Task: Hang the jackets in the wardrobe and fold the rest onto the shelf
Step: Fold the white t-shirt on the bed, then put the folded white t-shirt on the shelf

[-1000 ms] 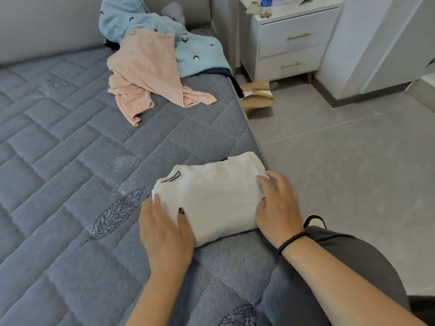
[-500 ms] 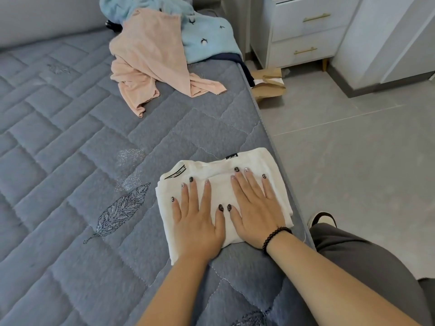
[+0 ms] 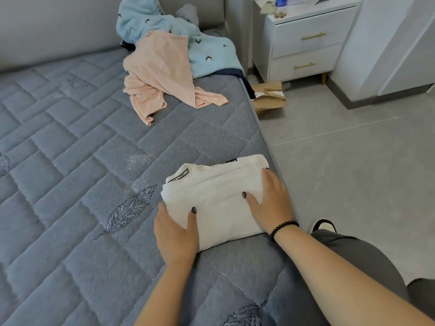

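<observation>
A folded white garment lies near the right edge of the grey quilted mattress. My left hand holds its near-left corner, thumb on top and fingers tucked along the side. At the garment's right edge my right hand, with a bead bracelet at the wrist, grips it the same way: thumb on top, fingers curled over the side. Farther up the bed a crumpled pink garment lies partly over a light blue patterned one, with a dark navy piece showing beneath.
A white nightstand with two drawers stands beyond the bed's corner, and a brown paper bag lies on the floor beside it. Grey tiled floor runs along the bed's right side. My grey-trousered leg and shoe are at the bed edge.
Half a second ago both hands lay flat on top of the white garment, pressing it. Now they have slid apart to its left and right sides and taken hold of the edges.
</observation>
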`<state>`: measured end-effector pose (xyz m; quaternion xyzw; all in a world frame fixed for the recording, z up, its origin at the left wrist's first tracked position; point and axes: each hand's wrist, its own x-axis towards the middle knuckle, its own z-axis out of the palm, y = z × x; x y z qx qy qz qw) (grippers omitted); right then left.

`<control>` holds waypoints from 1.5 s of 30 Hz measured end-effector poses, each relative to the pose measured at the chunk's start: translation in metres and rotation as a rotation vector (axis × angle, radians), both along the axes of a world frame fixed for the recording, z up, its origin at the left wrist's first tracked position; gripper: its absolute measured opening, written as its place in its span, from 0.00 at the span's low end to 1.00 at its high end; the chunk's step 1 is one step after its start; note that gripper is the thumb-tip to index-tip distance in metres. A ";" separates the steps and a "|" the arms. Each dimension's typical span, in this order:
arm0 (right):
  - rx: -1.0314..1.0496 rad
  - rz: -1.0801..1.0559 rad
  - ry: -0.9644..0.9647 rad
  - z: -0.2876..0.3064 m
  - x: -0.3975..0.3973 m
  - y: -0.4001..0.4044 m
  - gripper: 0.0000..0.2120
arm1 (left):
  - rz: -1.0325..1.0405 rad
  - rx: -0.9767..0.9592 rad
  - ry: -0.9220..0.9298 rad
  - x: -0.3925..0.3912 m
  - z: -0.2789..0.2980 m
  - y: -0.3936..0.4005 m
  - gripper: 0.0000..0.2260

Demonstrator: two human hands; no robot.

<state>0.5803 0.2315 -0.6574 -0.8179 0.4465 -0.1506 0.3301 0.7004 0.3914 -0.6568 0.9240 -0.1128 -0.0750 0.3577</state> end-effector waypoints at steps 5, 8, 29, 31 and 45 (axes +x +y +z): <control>0.443 -0.254 -0.121 0.017 -0.014 -0.009 0.17 | 0.083 -0.116 0.418 0.004 0.013 0.008 0.11; 0.679 -0.309 -0.255 0.015 -0.024 -0.007 0.14 | 0.071 -0.202 0.531 0.001 0.022 0.010 0.17; 0.210 -0.663 -0.625 0.097 -0.283 -0.041 0.09 | -0.499 -0.413 0.352 -0.216 0.103 -0.130 0.05; 0.174 -0.736 -0.634 0.088 -0.315 -0.049 0.08 | -0.559 -0.375 0.341 -0.247 0.094 -0.151 0.06; 0.110 -1.045 -0.605 0.000 -0.418 -0.202 0.11 | -0.706 -0.305 0.358 -0.371 0.022 -0.346 0.02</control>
